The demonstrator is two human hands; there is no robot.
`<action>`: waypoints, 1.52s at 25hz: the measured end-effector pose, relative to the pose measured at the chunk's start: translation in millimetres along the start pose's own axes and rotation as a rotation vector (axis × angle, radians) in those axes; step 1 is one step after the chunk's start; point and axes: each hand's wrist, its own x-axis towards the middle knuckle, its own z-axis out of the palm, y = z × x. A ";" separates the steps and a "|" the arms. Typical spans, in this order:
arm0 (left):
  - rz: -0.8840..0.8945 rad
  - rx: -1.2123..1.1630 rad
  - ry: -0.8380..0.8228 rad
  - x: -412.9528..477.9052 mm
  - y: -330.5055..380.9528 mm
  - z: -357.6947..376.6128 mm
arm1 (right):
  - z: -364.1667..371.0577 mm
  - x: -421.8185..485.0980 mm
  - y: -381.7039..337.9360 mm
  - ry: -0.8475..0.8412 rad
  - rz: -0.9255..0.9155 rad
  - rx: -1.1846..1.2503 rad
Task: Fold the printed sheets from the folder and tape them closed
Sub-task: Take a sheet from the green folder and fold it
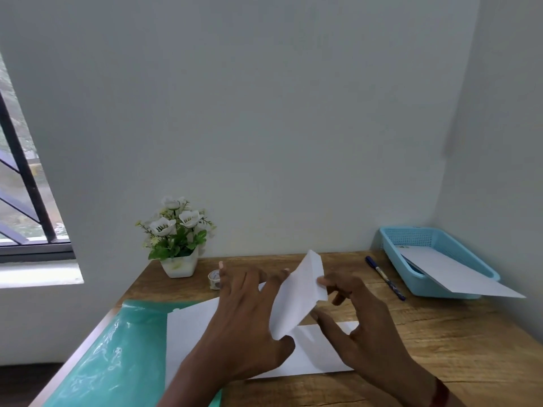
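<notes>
A folded white sheet (pixel 299 295) is held tilted above the wooden desk (pixel 440 348). My left hand (pixel 246 324) pinches its lower end between thumb and fingers. My right hand (pixel 352 312) pinches its right edge with the fingertips. Under both hands lie flat white sheets (pixel 194 327) on an open green plastic folder (pixel 117 348). A small roll of tape (pixel 214 279) stands behind my left hand, near the flowerpot.
A white pot of artificial flowers (pixel 177 239) stands at the back left by the wall. A blue pen (pixel 385 277) lies at the back right beside a light blue basket tray (pixel 432 239) holding a sheet (pixel 458 274). A window is at the left.
</notes>
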 end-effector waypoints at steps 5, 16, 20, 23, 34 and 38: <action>0.025 -0.104 -0.172 1.0 -3.1 -5.6 | -7.4 1.4 18.8 0.076 -0.097 -0.068; 0.118 -0.047 0.519 6.5 -16.7 -16.5 | -12.7 13.0 9.5 0.143 0.456 0.261; 0.154 0.153 0.375 4.1 10.2 -1.9 | -10.0 13.7 1.1 0.200 0.637 0.473; 0.166 0.217 0.307 3.0 22.5 12.2 | -6.0 12.6 -0.7 0.189 0.735 0.494; 0.178 0.158 0.261 2.9 2.2 24.3 | -32.3 23.0 -2.4 -0.239 0.812 0.651; 0.212 0.129 0.224 2.2 1.8 33.2 | -28.8 22.0 -8.1 -0.212 0.684 0.330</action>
